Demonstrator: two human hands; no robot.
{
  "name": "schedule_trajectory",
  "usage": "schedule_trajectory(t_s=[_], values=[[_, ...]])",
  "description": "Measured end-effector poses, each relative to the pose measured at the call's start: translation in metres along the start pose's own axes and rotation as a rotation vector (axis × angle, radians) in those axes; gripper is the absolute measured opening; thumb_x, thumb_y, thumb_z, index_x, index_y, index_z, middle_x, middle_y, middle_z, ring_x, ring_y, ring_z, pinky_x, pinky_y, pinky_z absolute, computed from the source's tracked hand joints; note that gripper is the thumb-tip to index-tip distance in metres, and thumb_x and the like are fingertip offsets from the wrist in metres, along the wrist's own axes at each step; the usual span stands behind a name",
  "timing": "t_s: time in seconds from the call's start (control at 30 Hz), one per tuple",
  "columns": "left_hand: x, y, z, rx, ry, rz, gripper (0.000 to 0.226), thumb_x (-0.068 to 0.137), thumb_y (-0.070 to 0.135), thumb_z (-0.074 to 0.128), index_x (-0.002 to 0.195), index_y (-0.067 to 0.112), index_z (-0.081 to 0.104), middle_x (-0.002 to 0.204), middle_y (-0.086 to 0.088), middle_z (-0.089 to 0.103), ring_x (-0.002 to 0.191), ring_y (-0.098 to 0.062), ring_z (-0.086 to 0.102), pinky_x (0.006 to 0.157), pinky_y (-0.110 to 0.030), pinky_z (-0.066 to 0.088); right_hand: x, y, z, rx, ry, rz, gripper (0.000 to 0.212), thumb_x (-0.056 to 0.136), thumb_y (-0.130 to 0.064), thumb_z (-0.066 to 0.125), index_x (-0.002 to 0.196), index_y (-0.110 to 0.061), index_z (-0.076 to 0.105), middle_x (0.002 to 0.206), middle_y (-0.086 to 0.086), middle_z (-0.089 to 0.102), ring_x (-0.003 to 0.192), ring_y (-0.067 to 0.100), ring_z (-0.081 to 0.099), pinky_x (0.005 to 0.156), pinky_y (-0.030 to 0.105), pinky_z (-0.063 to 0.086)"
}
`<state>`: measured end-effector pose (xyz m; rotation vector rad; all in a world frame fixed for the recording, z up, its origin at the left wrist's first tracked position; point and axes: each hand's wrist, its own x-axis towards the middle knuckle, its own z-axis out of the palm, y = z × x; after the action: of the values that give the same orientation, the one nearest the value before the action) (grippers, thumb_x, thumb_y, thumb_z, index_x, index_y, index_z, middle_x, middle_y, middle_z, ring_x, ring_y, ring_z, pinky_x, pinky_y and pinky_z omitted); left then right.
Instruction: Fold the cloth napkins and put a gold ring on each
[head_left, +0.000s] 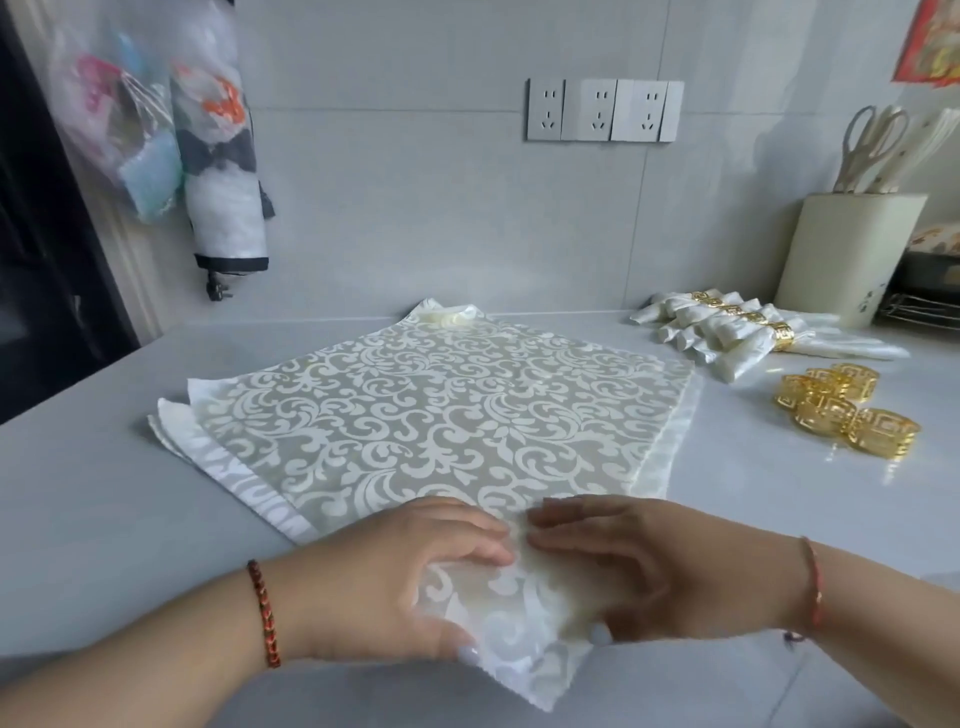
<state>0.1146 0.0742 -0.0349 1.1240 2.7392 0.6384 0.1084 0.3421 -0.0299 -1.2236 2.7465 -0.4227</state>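
Fingers (467, 525) of both our hands pinch the napkin's (441, 410) near corner, folded over.
Our left hand (395, 577) and right hand (654, 566) meet there; the cloth runs diagonally away from us, and the rings (847, 410) lie nearer our right.

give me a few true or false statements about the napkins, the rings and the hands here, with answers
1. Both hands, left hand and right hand, rest on the near corner of the top napkin. True.
2. The loose gold rings lie to the left of the napkin stack. False: they lie to its right.
3. The finished napkins at the back right already wear gold rings. True.
4. The right hand holds a gold ring. False: it only touches cloth.
5. Only one flat napkin lies on the counter. False: more edges show under it.
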Motion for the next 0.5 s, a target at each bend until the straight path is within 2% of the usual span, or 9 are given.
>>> schedule_trajectory(t_s=[0.1, 0.17, 0.23, 0.3, 0.4, 0.43, 0.5], values=[[-0.003, 0.006, -0.001, 0.038, -0.018, 0.010, 0.063, 0.073, 0.033, 0.082, 0.127, 0.048, 0.053, 0.137, 0.041, 0.034, 0.128, 0.025, 0.021, 0.102, 0.004, 0.015, -0.012, -0.002, 0.007, -0.035, 0.067, -0.046, 0.069, 0.081, -0.046, 0.070, 0.142, -0.033, 0.041, 0.149, -0.024, 0.029, 0.136, -0.016, 0.018, 0.110, 0.008, 0.021], [-0.004, 0.009, -0.003, -0.007, -0.008, -0.004, 0.056, 0.074, 0.024, 0.080, 0.121, 0.047, 0.059, 0.132, 0.041, 0.041, 0.125, 0.024, 0.030, 0.102, 0.000, 0.027, -0.013, -0.002, 0.013, -0.047, 0.142, -0.065, 0.060, 0.080, -0.046, 0.067, 0.136, -0.032, 0.051, 0.145, -0.021, 0.041, 0.133, -0.013, 0.029, 0.108, 0.009, 0.027], [-0.006, 0.013, -0.005, -0.096, 0.008, -0.042, 0.043, 0.078, 0.025, 0.077, 0.114, 0.045, 0.065, 0.123, 0.042, 0.049, 0.120, 0.022, 0.040, 0.094, -0.004, 0.040, -0.014, -0.003, 0.014, 0.012, 0.213, -0.048, 0.050, 0.080, -0.046, 0.061, 0.127, -0.031, 0.061, 0.136, -0.018, 0.052, 0.126, -0.011, 0.041, 0.102, 0.011, 0.036], [-0.008, 0.014, -0.007, -0.148, 0.029, -0.087, 0.030, 0.080, 0.035, 0.076, 0.107, 0.045, 0.067, 0.118, 0.042, 0.053, 0.113, 0.020, 0.047, 0.088, -0.003, 0.043, -0.014, -0.004, 0.012, 0.092, 0.227, -0.027, 0.045, 0.080, -0.045, 0.057, 0.121, -0.030, 0.065, 0.131, -0.018, 0.056, 0.121, -0.011, 0.046, 0.098, 0.011, 0.040], [-0.008, 0.009, -0.008, -0.180, 0.109, -0.125, 0.008, 0.083, 0.042, 0.070, 0.091, 0.038, 0.071, 0.098, 0.025, 0.068, 0.095, 0.006, 0.062, 0.084, -0.012, 0.048, -0.011, 0.000, 0.009, 0.188, 0.228, -0.020, 0.034, 0.085, -0.037, 0.062, 0.116, -0.027, 0.069, 0.126, -0.020, 0.059, 0.116, -0.008, 0.053, 0.096, 0.016, 0.046], [-0.008, 0.006, -0.008, -0.178, 0.155, -0.133, 0.008, 0.084, 0.040, 0.070, 0.082, 0.032, 0.071, 0.084, 0.016, 0.069, 0.081, 0.001, 0.062, 0.078, -0.019, 0.049, -0.010, 0.001, 0.007, 0.231, 0.220, -0.007, 0.031, 0.086, -0.035, 0.063, 0.115, -0.028, 0.069, 0.124, -0.021, 0.060, 0.116, -0.006, 0.054, 0.096, 0.020, 0.047], [-0.010, 0.001, -0.006, -0.192, 0.258, -0.162, 0.018, 0.085, 0.032, 0.072, 0.071, 0.024, 0.064, 0.064, 0.005, 0.058, 0.062, -0.002, 0.048, 0.065, -0.025, 0.042, -0.011, 0.003, 0.000, 0.316, 0.191, 0.017, 0.031, 0.085, -0.042, 0.064, 0.115, -0.033, 0.068, 0.124, -0.023, 0.060, 0.118, -0.003, 0.054, 0.101, 0.020, 0.043]])
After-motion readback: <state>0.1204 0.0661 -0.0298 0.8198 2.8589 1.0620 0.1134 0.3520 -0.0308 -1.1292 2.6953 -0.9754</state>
